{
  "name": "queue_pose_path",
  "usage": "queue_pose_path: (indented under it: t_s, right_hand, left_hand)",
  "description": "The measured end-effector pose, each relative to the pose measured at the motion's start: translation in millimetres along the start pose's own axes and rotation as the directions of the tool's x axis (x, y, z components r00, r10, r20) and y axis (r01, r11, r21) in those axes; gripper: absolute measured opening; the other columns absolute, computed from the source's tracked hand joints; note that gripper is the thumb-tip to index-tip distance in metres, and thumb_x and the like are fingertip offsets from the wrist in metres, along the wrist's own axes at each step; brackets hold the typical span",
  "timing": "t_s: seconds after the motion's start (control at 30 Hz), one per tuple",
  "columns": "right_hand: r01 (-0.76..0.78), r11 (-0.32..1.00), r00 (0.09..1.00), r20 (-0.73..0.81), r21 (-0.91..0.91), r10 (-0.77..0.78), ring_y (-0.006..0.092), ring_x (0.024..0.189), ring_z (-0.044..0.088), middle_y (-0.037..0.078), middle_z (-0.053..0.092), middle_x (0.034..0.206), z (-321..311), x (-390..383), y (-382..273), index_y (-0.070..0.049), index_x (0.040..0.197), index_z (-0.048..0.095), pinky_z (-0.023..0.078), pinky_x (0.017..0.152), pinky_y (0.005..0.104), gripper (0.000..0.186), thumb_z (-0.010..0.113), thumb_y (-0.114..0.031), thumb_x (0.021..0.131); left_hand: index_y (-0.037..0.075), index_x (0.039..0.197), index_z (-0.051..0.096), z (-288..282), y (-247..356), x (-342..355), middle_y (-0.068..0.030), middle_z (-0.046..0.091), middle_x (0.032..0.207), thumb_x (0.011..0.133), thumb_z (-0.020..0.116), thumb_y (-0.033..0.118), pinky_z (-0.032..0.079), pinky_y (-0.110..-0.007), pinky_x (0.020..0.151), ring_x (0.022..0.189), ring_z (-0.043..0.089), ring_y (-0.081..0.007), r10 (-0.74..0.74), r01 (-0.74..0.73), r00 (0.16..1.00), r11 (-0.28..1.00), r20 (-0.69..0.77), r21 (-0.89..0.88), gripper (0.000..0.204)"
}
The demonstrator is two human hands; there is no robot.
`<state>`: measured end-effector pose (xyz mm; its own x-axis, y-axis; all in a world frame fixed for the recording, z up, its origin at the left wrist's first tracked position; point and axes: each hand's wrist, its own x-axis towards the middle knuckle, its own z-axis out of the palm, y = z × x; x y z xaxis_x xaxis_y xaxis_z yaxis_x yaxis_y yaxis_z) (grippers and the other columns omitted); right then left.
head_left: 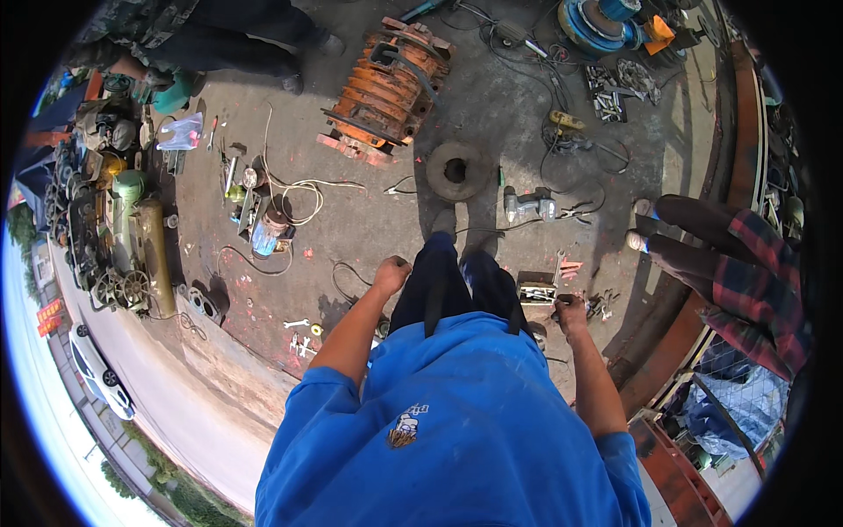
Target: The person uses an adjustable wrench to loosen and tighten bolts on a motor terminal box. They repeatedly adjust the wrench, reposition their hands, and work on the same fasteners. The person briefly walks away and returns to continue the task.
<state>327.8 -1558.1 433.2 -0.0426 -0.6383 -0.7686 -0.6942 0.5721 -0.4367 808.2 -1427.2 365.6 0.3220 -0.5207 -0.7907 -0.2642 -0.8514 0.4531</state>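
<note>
My left hand (392,274) hangs beside my left thigh with its fingers curled in, and no object shows in it. My right hand (571,312) is closed near my right side; anything inside its fingers is too small or hidden to make out. Below it on the ground lies an open box of small parts (536,292), with metal tools (603,304) to its right. In front of my feet lies a round metal ring (457,171) with a dark hole. A grey cordless power tool (529,205) and pliers (577,211) lie to its right.
Beyond the ring stands a rusty orange ribbed motor housing (384,88). Cables (303,189) trail over the floor. Old machine parts (132,202) line the left edge. One person (237,39) stands far left, another in a plaid shirt (755,281) at right.
</note>
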Motion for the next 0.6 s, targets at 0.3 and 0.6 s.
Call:
queue_pose_path:
  t_s: [0.3, 0.6]
  right_hand:
    - [0.128, 0.971, 0.988, -0.061, -0.202, -0.143, 0.0259, 0.072, 0.072, 0.019, 0.073, 0.08, 6.3, 7.8, 29.9, 0.004, 0.111, 0.067, 0.056, 0.072, 0.0364, 0.035, 0.062, -0.022, 0.088]
    - [-0.123, 0.981, 0.978, -0.149, 0.148, 0.145, 0.0286, 0.077, 0.072, 0.021, 0.073, 0.092, 10.2, -56.0, 24.5, 0.004, 0.11, 0.068, 0.056, 0.072, 0.0382, 0.036, 0.066, -0.022, 0.086]
  left_hand:
    - [0.0, 0.144, 0.042, -7.2, 99.8, 49.4, -0.0287, 0.058, 0.133, 0.087, 0.068, 0.031, 0.045, -0.043, 0.105, 0.125, 0.056, -0.041, 0.167, -0.182, 0.982, 0.962, 0.09, 0.205, 0.069]
    - [-0.006, 0.153, 0.023, 17.0, 244.6, 110.8, -0.0318, 0.047, 0.145, 0.089, 0.068, 0.032, 0.039, -0.041, 0.111, 0.135, 0.048, -0.0404, 0.32, -0.339, 0.941, 0.902, 0.114, 0.266, 0.087]
